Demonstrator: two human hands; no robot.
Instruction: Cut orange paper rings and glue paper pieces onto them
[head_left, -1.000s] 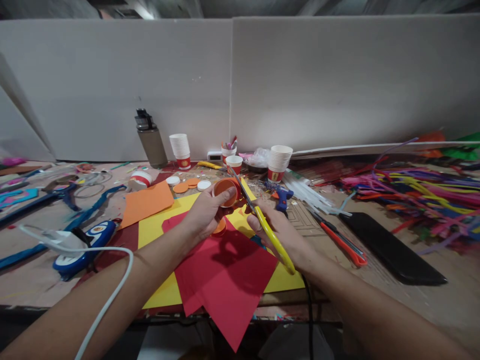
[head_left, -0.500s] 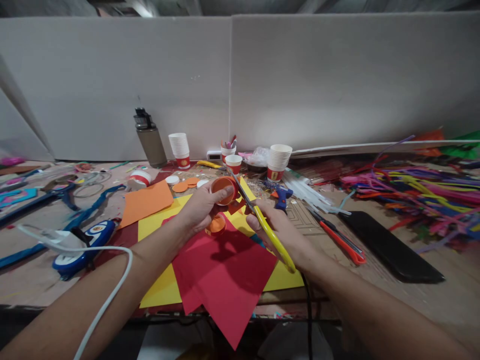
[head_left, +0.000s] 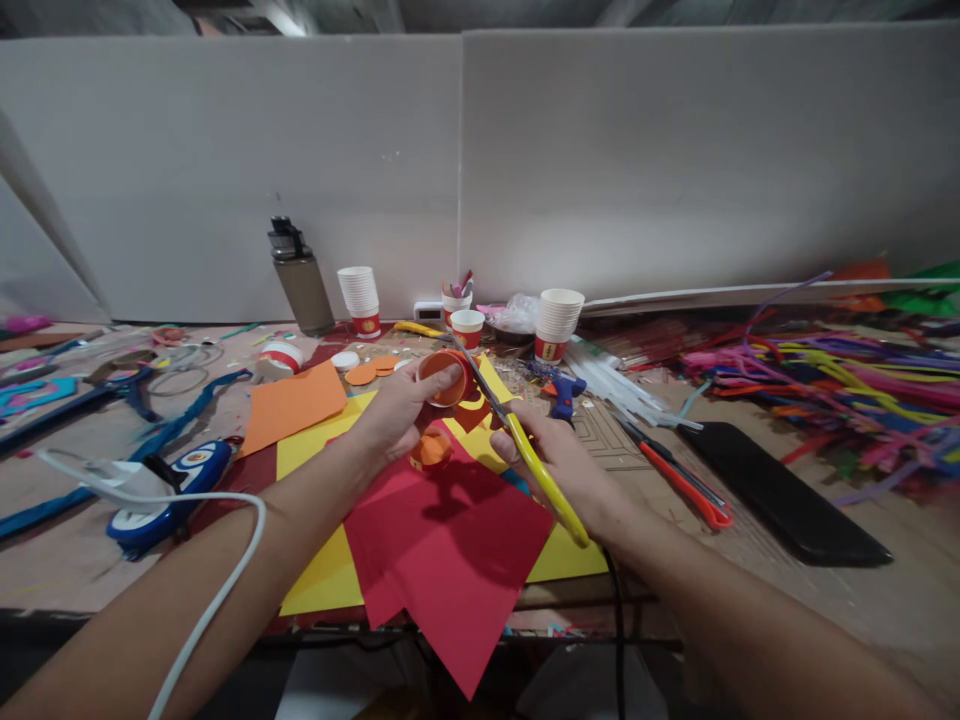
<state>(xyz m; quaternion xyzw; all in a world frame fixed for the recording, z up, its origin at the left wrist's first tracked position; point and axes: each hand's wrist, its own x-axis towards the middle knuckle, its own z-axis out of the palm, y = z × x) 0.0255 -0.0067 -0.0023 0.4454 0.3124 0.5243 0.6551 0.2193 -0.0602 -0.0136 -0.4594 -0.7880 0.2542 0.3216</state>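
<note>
My left hand (head_left: 391,412) is closed on a short round paper cup piece (head_left: 437,390), orange inside and red outside, with the thumb over its rim. My right hand (head_left: 559,455) grips scissors (head_left: 541,474) with yellow handles, their blades pointing up and away against the right side of the cup piece. A dangling red strip shows beside the blades. Below the hands sits another small orange-topped round piece (head_left: 431,449). Under it lie red paper sheets (head_left: 457,560) and yellow paper (head_left: 315,570).
Cup stacks (head_left: 358,292) (head_left: 558,315) and a bottle (head_left: 301,285) stand at the back. A blue glue gun (head_left: 566,395), a red cutter (head_left: 686,485), a black phone-like slab (head_left: 780,492) and colourful pipe cleaners (head_left: 840,385) lie rightward. A white cable (head_left: 232,580) crosses my left forearm.
The cup piece and my left hand have shifted slightly left and turned a little. The scissors stay at its right side, almost unmoved.
</note>
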